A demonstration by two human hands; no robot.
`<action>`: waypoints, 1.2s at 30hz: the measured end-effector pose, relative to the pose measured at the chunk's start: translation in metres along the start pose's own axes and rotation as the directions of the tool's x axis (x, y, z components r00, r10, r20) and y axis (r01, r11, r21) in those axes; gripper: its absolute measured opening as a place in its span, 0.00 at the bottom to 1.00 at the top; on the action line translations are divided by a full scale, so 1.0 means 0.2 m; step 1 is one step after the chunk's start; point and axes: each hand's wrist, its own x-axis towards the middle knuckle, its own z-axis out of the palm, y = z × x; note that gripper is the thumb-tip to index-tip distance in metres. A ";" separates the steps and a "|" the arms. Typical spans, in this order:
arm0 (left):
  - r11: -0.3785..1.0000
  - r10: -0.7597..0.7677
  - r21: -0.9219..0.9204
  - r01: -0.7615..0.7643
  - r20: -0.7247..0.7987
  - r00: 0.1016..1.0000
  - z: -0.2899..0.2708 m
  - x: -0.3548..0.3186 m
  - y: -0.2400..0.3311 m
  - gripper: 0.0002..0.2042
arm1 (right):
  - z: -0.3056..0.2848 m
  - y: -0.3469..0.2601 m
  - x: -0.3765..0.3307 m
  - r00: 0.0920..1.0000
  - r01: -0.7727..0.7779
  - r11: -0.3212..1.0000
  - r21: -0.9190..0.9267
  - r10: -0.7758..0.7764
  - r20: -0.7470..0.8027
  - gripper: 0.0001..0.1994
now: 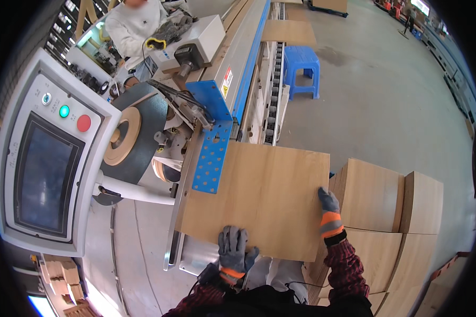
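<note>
Blue stool (303,70); control panel (45,158); stacked boards (391,206).

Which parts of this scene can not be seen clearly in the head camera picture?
- Underside of the flat light-brown wooden panel: hidden by the panel itself.
- Palm of the left hand and of the right hand: covered by grey gloves pressed on the panel.
- Dark screen of the grey control panel: content too blurred.
- Stacked wooden boards: cut off by the rim.
</note>
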 end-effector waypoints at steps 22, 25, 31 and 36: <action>0.991 0.122 -0.039 -0.130 -0.159 0.980 0.22 0.81 0.11 0.25 | -2.12 0.80 -0.10 0.564 -0.707 0.172 -0.686 -0.448 -0.694 0.24; 0.867 0.140 -0.481 -0.134 -0.024 0.990 0.36 0.38 0.32 0.23 | -2.50 0.89 -0.29 0.358 -0.737 0.468 -0.488 -0.343 -0.869 0.38; 0.592 0.095 -0.371 0.716 0.914 0.394 1.01 -0.28 0.70 0.29 | -2.62 0.71 -0.35 0.399 -0.762 0.355 -0.541 -0.401 -0.825 0.40; 0.703 0.085 -0.360 0.614 0.899 0.430 1.34 -0.44 0.97 0.33 | -2.63 0.67 -0.45 0.456 -0.743 0.359 -0.565 -0.346 -0.820 0.36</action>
